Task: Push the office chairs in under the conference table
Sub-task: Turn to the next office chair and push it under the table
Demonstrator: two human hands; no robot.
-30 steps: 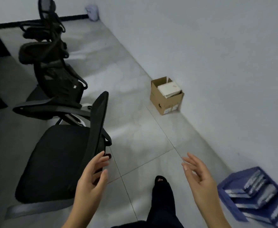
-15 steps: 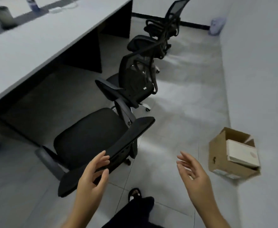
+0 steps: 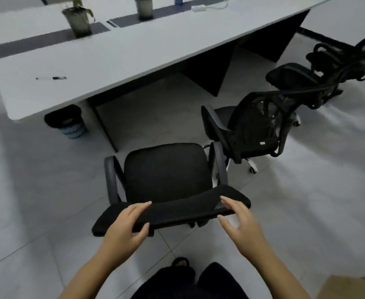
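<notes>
The nearest black office chair point(image 3: 166, 169) stands just in front of me, its seat facing the white conference table point(image 3: 112, 57) and clear of the table's edge. My left hand point(image 3: 125, 229) grips the top of its backrest point(image 3: 177, 210), fingers over the top and thumb underneath. At the right end of the backrest is my right hand point(image 3: 242, 227), fingers spread around the edge and not closed on it. To the right, a second black chair point(image 3: 255, 126) stands turned away, with a third chair point(image 3: 291, 76) and another chair point(image 3: 337, 55) behind it, all out from the table.
A black-lined waste bin point(image 3: 69, 124) stands under the table's near corner. On the table are a potted plant point(image 3: 78, 20), a grey pot point(image 3: 143, 7) and a pen point(image 3: 52, 78). Dark table legs point(image 3: 209, 72) stand under the top. A cardboard box point(image 3: 350, 288) sits at the bottom right.
My view has swung left, from the wall to the table. The nearest chair has turned so that its seat faces the table. Both hands have come onto its backrest, and the left has closed on it.
</notes>
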